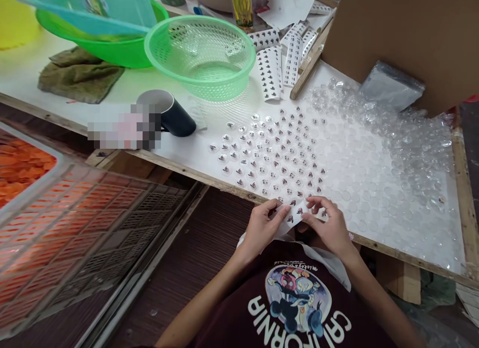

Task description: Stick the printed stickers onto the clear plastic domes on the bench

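A white strip of small printed stickers is held over the table's front edge, close to my body. My left hand pinches its left side between thumb and fingers. At the strip's right end, my right hand has its thumb and forefinger closed on the corner; whether a single sticker is between them I cannot tell. Just beyond my hands lie many clear round discs with printed stickers on them, spread in loose rows. To their right are plain clear discs without prints.
Loose clear discs are heaped at the right, beside a plastic-wrapped packet. More sticker sheets lie at the back. A green basket, a dark mug and a brown cloth stand left. A crate of orange pieces is lower left.
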Demonstrator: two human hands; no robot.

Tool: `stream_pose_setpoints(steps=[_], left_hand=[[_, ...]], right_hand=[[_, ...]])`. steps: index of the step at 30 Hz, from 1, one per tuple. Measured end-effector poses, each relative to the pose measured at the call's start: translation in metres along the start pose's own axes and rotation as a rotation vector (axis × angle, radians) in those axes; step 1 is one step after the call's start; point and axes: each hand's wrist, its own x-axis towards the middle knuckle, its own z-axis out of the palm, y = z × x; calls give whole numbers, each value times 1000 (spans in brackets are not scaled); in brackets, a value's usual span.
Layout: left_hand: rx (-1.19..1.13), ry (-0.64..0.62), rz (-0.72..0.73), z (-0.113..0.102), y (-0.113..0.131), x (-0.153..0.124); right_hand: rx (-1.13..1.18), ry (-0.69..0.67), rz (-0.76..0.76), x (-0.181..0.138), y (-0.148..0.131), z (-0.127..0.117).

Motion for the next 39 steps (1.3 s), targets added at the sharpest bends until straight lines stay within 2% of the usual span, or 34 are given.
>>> stream_pose_setpoints(steps=[5,10,12,15,19,21,24,28,32,35,39], left_hand=[[-24,-50,40,0,3,0],[-89,-133,69,0,6,2],[-90,-97,50,2,6,3],[-66,-23,19,3,3,4],[-71,-8,-4,4,2,4],[-76,-4,-3,4,3,4],[-65,-19,11,5,5,3],[-52,-50,26,7,5,2],[-45,-83,22,8,2,1],[-10,-69,22,7,-1,2],[5,-38,30,6,-4,2]], right_hand=[[202,-185,113,-2,-8,9],[97,-297,25,2,-6,5],[84,-250,14,1,-6,5],[66,-106,-6,-3,-8,7],[-3,43,-132,-6,-12,8],[32,98,-159,-6,-12,6],[159,185,-113,-2,-11,6],[305,113,6,4,-12,15],[491,79,47,5,-17,20],[577,186,29,11,-12,7],[484,379,58,34,19,-23]])
